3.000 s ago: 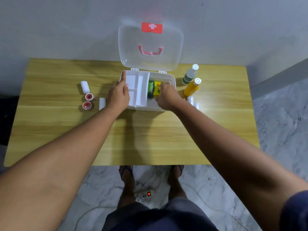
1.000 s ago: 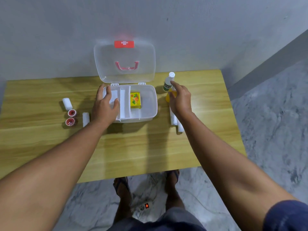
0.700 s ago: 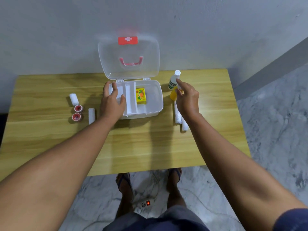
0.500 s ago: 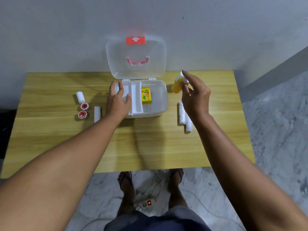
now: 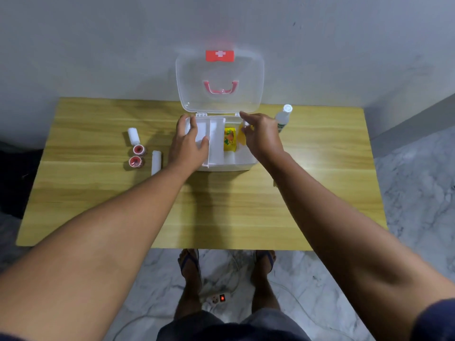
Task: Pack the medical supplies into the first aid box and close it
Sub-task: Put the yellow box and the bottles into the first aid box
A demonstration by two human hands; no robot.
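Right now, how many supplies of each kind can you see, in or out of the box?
Bottles: 2, white bottle on the table, orange bottle in the right hand over the box.
White rolls: 2.
Red-cored tape rolls: 2.
Yellow carton: 1, in the box.
Total: 7 visible.

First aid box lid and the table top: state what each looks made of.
First aid box lid: clear glossy plastic, apparently; the wall shows through it, and its handle is pink. Table top: wood-grain finish with long light streaks; solid wood or laminate cannot be told.
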